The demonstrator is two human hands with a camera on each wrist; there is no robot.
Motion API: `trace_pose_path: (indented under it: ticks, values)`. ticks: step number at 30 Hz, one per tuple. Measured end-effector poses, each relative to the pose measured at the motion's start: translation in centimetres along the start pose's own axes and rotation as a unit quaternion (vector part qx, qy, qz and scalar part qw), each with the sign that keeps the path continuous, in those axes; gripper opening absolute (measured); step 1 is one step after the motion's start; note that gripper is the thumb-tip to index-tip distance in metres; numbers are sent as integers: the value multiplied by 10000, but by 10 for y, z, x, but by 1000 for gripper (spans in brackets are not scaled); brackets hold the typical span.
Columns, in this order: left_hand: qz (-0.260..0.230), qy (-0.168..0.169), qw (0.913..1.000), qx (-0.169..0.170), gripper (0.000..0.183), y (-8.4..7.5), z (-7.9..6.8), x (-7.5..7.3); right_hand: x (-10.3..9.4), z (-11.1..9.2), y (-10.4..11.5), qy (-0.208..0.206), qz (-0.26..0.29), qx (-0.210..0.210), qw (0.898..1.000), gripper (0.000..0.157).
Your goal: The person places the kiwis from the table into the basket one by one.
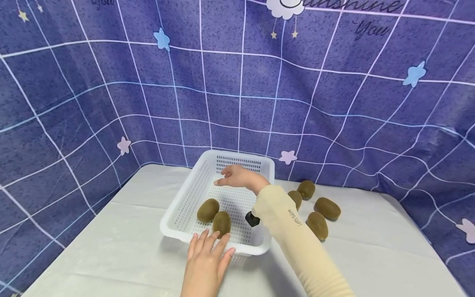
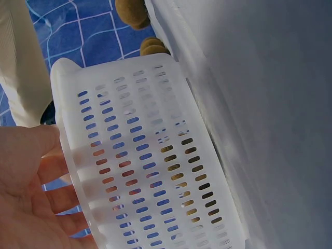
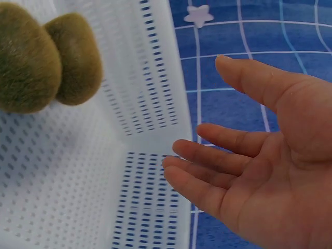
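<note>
Two brown kiwis, one (image 1: 208,210) to the left and the other (image 1: 222,223) nearer the front, lie side by side in a white perforated plastic basket (image 1: 178,203). My left hand (image 1: 205,260) rests on the basket's front rim with its fingers reaching over the edge. Through the slots of the wall in the left wrist view, parts of those fingers show. Over the back half of the basket hovers my right hand (image 1: 237,176), holding nothing. Its fingers are loosely spread in the right wrist view, thumb apart.
Several more kiwis (image 1: 326,208) lie on the white tablecloth (image 1: 375,247) right of the basket, one partly behind the right sleeve (image 1: 293,235). A purple-blue curtain (image 1: 237,82) with a grid and stars hangs behind the table. A black device (image 1: 252,219) shows beside the right sleeve.
</note>
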State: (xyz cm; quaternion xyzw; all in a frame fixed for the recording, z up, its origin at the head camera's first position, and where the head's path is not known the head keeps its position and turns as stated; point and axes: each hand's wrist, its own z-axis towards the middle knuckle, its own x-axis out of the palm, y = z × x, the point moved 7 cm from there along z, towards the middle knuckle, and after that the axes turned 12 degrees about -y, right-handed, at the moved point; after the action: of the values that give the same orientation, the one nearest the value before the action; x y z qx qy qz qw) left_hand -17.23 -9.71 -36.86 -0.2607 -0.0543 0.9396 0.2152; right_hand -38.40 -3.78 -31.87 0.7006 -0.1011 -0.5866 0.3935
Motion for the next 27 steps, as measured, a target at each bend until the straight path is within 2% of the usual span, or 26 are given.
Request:
trace_pose_path:
  ticks: [8, 15, 27]
  values:
    - [-12, 19, 10000, -5, 39, 1, -2, 1, -16, -10, 7, -117, 149, -270, 9995, 55]
    - [-69, 83, 9999, -26, 37, 0, -2, 1, -45, -25, 10, -304, 324, -558, 9975, 50]
    - [-17, 313, 9994, -170, 37, 0, -2, 3, -91, -55, -7, -669, 306, -576, 9956, 51]
